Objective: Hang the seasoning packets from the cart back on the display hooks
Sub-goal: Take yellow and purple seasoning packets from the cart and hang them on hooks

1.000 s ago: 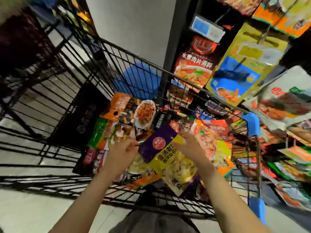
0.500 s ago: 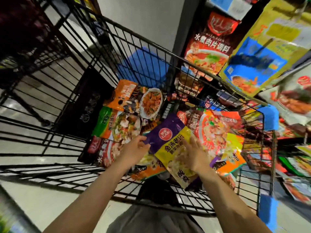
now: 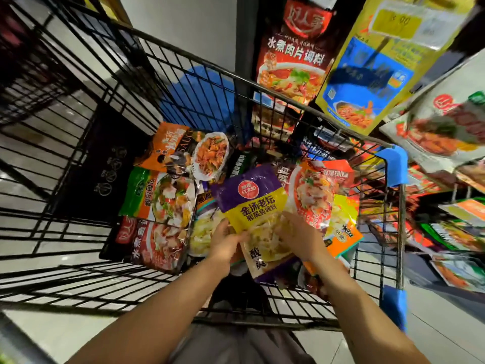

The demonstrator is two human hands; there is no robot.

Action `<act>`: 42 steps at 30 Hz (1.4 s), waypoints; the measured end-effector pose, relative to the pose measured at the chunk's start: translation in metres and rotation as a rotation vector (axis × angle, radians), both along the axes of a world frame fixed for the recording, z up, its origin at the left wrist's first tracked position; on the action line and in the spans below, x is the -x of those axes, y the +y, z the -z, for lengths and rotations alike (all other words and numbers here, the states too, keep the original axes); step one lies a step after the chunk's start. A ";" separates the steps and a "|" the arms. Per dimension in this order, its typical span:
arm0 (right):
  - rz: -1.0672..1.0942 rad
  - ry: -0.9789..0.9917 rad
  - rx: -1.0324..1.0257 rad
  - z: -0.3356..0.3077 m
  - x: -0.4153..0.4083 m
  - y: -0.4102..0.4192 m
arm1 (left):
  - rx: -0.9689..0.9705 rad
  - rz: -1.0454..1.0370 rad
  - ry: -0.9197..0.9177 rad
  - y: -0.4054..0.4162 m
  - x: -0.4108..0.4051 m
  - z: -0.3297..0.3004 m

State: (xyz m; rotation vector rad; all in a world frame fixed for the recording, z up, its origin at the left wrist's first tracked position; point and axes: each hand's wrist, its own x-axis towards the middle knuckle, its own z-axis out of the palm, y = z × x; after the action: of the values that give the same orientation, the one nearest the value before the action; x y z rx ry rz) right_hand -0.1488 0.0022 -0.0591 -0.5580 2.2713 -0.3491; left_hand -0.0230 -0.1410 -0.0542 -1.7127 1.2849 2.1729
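A purple and yellow seasoning packet (image 3: pixel 256 206) is held over the black wire cart (image 3: pixel 183 74). My left hand (image 3: pixel 227 244) grips its lower left edge. My right hand (image 3: pixel 299 236) holds its right side, fingers spread on the front. Beneath it lie several other packets: a green and orange one (image 3: pixel 154 197), a red one (image 3: pixel 154 243), an orange one with a plate picture (image 3: pixel 183 151) and a red-orange one (image 3: pixel 322 190). Seasoning packets hang on the display at the right, among them a red one (image 3: pixel 291 51) and a yellow and blue one (image 3: pixel 367 74).
The cart's far rim (image 3: pixel 262 86) stands close against the display. Blue corner guards (image 3: pixel 395 164) sit on the cart's right side. More hanging packets (image 3: pixel 446 132) crowd the right edge. A dark panel (image 3: pixel 105 164) lines the cart's left wall. Pale floor tiles show at left.
Both hands slid down to the packet's lower half and drew it nearer to me. The view tilted closer to the display.
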 end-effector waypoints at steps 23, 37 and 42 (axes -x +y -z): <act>-0.344 0.316 -0.284 0.037 0.048 -0.006 | 0.360 0.058 0.148 -0.076 -0.054 -0.019; 0.224 0.292 0.121 -0.075 0.032 0.032 | 0.120 -0.017 0.290 -0.033 -0.005 -0.039; 0.268 0.121 0.175 -0.075 -0.013 -0.023 | -0.011 -0.092 0.216 -0.014 0.006 -0.018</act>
State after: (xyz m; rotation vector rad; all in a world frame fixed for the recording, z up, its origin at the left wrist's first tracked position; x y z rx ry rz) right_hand -0.1360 -0.0208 0.0158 -0.3698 2.4530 -0.6680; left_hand -0.0294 -0.1548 -0.0358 -1.5984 1.2590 2.4707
